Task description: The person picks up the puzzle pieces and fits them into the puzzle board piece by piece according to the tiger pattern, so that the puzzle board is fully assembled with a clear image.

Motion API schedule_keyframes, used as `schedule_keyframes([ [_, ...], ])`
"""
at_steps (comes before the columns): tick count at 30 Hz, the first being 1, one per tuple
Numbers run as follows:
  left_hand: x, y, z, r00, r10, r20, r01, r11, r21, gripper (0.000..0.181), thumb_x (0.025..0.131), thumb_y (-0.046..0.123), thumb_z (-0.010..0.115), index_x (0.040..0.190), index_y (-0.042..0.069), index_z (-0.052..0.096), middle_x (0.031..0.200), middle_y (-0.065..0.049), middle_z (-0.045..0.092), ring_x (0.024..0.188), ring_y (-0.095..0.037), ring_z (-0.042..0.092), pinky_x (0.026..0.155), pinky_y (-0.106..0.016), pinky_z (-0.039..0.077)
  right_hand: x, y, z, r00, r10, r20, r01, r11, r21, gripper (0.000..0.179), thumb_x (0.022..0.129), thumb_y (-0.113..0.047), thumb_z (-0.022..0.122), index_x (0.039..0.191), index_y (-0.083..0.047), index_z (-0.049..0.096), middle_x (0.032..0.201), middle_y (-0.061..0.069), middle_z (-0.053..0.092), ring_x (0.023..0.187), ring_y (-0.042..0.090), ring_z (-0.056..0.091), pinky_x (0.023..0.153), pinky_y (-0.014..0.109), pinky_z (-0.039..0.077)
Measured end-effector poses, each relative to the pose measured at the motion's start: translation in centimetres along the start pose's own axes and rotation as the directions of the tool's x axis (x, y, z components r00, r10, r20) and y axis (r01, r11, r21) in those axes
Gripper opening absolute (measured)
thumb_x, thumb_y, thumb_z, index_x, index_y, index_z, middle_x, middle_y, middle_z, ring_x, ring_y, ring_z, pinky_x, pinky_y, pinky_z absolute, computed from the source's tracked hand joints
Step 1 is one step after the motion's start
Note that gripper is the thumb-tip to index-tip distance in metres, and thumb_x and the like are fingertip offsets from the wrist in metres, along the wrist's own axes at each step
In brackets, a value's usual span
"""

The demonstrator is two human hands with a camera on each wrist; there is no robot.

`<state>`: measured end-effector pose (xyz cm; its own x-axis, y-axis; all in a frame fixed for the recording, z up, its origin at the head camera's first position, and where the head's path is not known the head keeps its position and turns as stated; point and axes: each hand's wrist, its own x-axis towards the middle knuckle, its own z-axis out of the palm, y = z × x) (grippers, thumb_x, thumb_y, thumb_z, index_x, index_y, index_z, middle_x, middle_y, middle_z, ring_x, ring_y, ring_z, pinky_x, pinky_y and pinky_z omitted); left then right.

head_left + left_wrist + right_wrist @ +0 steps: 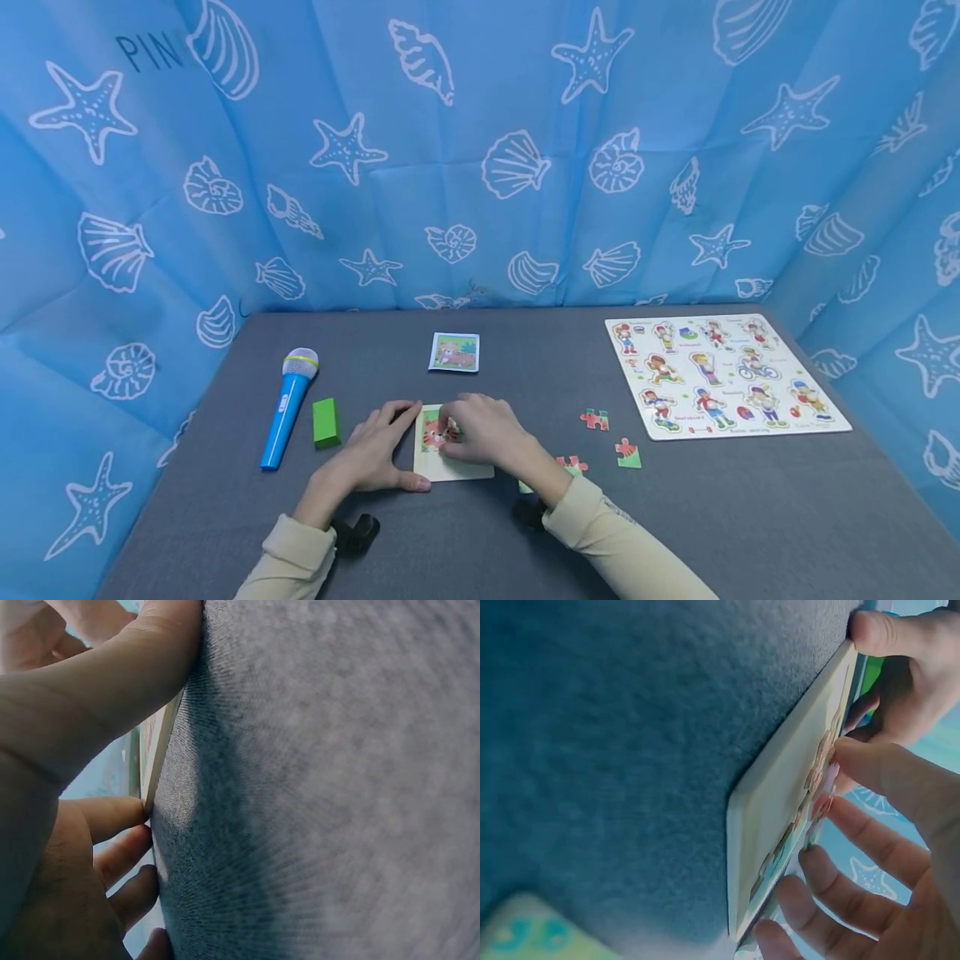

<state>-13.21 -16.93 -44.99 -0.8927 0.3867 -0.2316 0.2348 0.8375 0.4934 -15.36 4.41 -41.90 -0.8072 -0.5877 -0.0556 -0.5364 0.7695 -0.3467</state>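
Note:
A small pale wooden puzzle tray lies on the grey table, with tiger-face pieces along its upper part. My left hand rests at the tray's left side, thumb at the near corner and forefinger by the far corner. Over the tray, my right hand pinches a jigsaw piece between thumb and fingers, against the pieces in the tray. Its picture is mostly hidden by the fingers. Right of the tray lie loose red and green pieces, some partly covered by the right wrist.
A small square picture puzzle lies beyond the tray. At left are a blue toy microphone and a green block. A white board with sports figures lies at right. Behind hangs a blue seashell curtain.

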Motion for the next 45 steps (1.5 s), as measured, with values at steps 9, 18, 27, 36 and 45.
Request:
schedule_keyframes([
  [9, -0.04, 0.16, -0.11, 1.000, -0.011, 0.001, 0.011, 1.000, 0.004, 0.118, 0.072, 0.059, 0.087, 0.162, 0.011, 0.029, 0.163, -0.014, 0.031, 0.144, -0.038, 0.038, 0.110, -0.066, 0.035, 0.46, -0.09, 0.32, 1.000, 0.021, -0.001, -0.021, 0.999, -0.040, 0.019, 0.089, -0.033, 0.081, 0.100, -0.019, 0.076, 0.090, 0.000, 0.068, 0.069, 0.010, 0.052, 0.053, 0.027, 0.039],
  [18, 0.01, 0.09, -0.03, 1.000, -0.006, -0.003, 0.006, 1.000, 0.001, 0.117, 0.073, 0.058, 0.087, 0.162, 0.010, 0.029, 0.163, -0.015, 0.031, 0.143, -0.038, 0.038, 0.110, -0.065, 0.035, 0.44, 0.16, 0.24, 0.999, 0.027, 0.024, -0.027, 0.999, 0.025, 0.020, 0.089, -0.029, 0.081, 0.105, -0.017, 0.080, 0.102, 0.002, 0.074, 0.072, 0.008, 0.053, 0.056, 0.025, 0.041],
  [27, 0.03, 0.07, 0.03, 1.000, 0.003, -0.012, -0.003, 1.000, -0.001, 0.118, 0.073, 0.058, 0.087, 0.162, 0.009, 0.029, 0.163, -0.015, 0.032, 0.143, -0.038, 0.038, 0.110, -0.066, 0.035, 0.70, -0.01, 0.38, 0.999, 0.025, 0.022, -0.025, 1.000, 0.007, 0.014, 0.086, -0.028, 0.084, 0.097, -0.019, 0.084, 0.101, -0.002, 0.077, 0.082, 0.011, 0.067, 0.060, 0.028, 0.051],
  [36, -0.03, 0.07, 0.01, 1.000, -0.002, -0.007, 0.002, 1.000, -0.008, 0.117, 0.073, 0.058, 0.087, 0.162, 0.010, 0.029, 0.163, -0.015, 0.031, 0.142, -0.037, 0.039, 0.110, -0.065, 0.035, 0.50, -0.47, 0.48, 0.999, 0.032, 0.031, -0.030, 0.999, -0.036, 0.008, 0.089, -0.027, 0.081, 0.093, -0.021, 0.084, 0.098, -0.002, 0.072, 0.085, 0.014, 0.065, 0.064, 0.033, 0.053],
  [45, -0.08, 0.19, 0.02, 1.000, -0.019, -0.006, 0.019, 1.000, -0.014, 0.118, 0.071, 0.058, 0.089, 0.162, 0.010, 0.030, 0.163, -0.014, 0.032, 0.143, -0.038, 0.038, 0.110, -0.066, 0.034, -0.18, -0.80, 0.11, 0.999, 0.025, 0.042, -0.022, 0.997, -0.069, 0.012, 0.086, -0.028, 0.084, 0.097, -0.022, 0.083, 0.099, -0.002, 0.070, 0.088, 0.016, 0.065, 0.065, 0.035, 0.053],
])
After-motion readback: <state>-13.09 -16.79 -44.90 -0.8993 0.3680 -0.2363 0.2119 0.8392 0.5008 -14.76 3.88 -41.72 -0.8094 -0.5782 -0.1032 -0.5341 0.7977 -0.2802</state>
